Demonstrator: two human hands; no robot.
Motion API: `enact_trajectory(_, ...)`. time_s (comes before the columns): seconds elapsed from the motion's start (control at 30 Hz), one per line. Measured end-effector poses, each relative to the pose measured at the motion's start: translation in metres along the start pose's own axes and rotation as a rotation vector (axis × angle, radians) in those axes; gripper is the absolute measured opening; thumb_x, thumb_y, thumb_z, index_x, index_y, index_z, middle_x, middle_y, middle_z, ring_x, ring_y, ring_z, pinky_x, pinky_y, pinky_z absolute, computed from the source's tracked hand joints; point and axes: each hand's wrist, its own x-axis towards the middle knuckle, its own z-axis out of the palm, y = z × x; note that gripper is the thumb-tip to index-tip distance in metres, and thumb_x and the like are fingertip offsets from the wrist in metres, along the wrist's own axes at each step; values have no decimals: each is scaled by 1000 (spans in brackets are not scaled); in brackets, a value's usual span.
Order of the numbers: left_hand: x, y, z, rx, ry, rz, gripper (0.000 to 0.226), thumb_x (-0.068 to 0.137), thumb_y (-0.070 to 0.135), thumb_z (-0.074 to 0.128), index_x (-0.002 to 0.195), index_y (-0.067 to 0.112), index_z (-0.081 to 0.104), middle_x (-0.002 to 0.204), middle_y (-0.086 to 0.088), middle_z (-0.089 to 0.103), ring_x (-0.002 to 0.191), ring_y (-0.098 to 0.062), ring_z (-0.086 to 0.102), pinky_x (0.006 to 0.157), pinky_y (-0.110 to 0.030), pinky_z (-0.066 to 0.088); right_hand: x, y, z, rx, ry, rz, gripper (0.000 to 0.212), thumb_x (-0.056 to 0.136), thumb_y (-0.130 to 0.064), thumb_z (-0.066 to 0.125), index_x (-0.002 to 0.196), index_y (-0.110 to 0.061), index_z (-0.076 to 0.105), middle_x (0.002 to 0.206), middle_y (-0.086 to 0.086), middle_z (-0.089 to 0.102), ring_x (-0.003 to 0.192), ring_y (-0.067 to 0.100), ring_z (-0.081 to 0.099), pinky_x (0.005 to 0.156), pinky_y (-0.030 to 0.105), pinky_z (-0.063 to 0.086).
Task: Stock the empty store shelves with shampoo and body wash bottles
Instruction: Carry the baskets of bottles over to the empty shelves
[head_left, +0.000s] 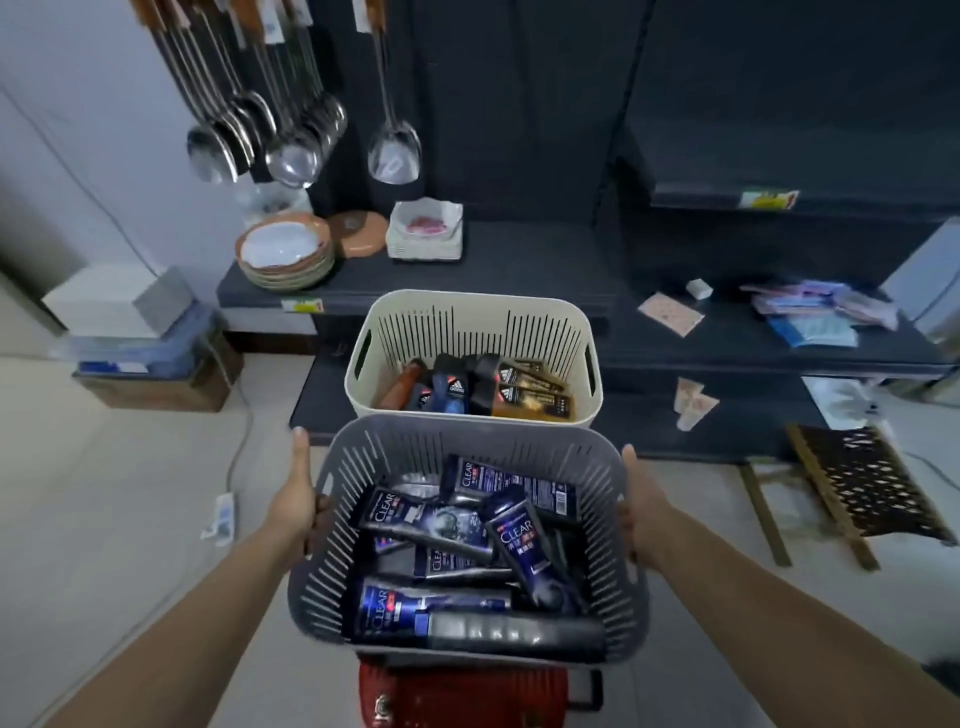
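Note:
A grey slotted basket full of several dark blue shampoo bottles is held up in front of me. My left hand grips its left side, fingers curled into the handle slot. My right hand holds the right side the same way. Beyond it, a cream basket with several body wash bottles sits on the lowest dark shelf. The dark shelves to the right hold only a few packets.
Stacked plates and white dishes sit on the left shelf under hanging ladles. A red basket is below the grey one. Boxes stand on the floor at left, a wooden rack at right.

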Motion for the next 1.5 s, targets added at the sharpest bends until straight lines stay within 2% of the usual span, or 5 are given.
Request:
enact_trajectory(0.23,2,-6,5,63,60,32,82,77,88,27,45,12,36,39,-5,36,35,-16,31,44,-24,26,10,8,-14,-74,83,37,68,85,-77,32,52,-18,37,39,-1,36,30,13,34,35,17,28)
enact_trajectory(0.47,15,-11,-8,182,-96,64,85,82,77,44,77,-7,59,52,-16,62,40,-25,53,39,-26,42,29,15,-29,-167,155,-114,51,87,-52,63,96,-3,64,83,14,65,70,29,62,74,39,54)
enact_trajectory(0.73,29,-4,-14,243,-213,98,75,81,70,57,91,-5,55,71,-26,67,46,-29,59,45,-33,51,-15,11,-18,-668,417,-448,39,88,-31,67,65,-12,41,61,2,44,58,20,45,53,31,32)
enact_trajectory(1.27,-8,-13,-5,301,85,201,45,88,49,63,86,4,63,92,-15,67,82,-30,62,78,-38,49,19,-24,41,-1059,-146,-499,33,85,-28,72,69,-13,48,73,13,44,73,22,47,64,33,42)
enact_trajectory(1.5,-59,-38,36,559,367,240,65,87,47,66,134,7,45,130,-15,54,111,-30,52,88,-38,43,63,-23,41,-1249,-380,-480,51,87,-28,71,53,-18,34,51,0,34,51,17,36,56,28,33)
